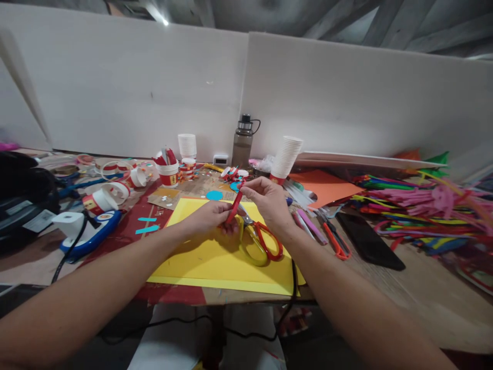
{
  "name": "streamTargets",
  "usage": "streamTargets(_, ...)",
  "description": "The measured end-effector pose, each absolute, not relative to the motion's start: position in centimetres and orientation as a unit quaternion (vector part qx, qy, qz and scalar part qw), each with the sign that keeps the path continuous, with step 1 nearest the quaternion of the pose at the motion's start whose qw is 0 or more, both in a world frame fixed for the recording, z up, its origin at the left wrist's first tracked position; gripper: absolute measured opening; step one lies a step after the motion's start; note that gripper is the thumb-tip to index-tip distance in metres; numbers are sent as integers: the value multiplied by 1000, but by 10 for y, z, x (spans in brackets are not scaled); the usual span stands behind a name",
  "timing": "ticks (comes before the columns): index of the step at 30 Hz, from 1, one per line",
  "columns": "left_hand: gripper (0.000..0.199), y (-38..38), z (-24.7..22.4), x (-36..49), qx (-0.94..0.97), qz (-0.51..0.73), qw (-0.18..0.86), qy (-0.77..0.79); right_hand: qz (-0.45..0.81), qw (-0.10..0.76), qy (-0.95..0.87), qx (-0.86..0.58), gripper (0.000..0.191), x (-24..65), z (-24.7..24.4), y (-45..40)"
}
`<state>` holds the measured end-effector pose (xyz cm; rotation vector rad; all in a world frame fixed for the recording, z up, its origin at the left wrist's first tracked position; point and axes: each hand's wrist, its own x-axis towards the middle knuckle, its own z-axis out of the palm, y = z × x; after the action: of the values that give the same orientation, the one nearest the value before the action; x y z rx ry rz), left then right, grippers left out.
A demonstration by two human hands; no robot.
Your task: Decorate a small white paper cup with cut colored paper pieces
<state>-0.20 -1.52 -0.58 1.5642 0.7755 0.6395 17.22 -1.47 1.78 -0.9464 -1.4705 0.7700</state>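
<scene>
The left hand's (210, 216) fingers are pinching a narrow, red, paper-like strip (234, 206) low down, the right hand's (267, 199) its top, as it's slanting up rightward over flat yellow paper (192, 262).

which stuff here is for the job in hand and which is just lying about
Likely in use:
- red strip, held by the left hand and right hand
- scissors, close to the hands
- yellow paper, beneath the hands

Apparently just lying about:
- water bottle
- black phone
- blue-and-white power strip
</scene>
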Motion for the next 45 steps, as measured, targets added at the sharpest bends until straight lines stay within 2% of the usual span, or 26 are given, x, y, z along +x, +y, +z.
streamTargets(5,35,-18,-6,-3,680,264,614,301,328,582,-619,-413,24,171,17,-14)
streamTargets(10,47,-12,-13,-4,590,355,681,251,351,602,-594,-401,25,168,19,-17)
streamTargets(12,50,-11,-14,-5,601,376,659,251,367,604,-587,-395,29,166,20,-20)
streamTargets(16,37,-16,-7,-4,673,367,569,298,405,589,-578,-394,33,162,21,-24)
streamTargets(20,35,-23,-1,-1,686,356,534,343,418,576,-580,-398,32,160,21,-27)
streamTargets(30,35,-20,-15,4,672,376,535,348,423,550,-588,-415,28,159,14,-29)
streamTargets(34,38,-21,-13,6,665,376,545,346,405,539,-599,-432,33,160,11,-27)
streamTargets(40,42,-23,-12,5,645,372,562,361,340,505,-644,-462,14,159,13,-29)
streamTargets(45,39,-22,-13,5,659,369,553,351,352,492,-650,-460,11,158,14,-31)
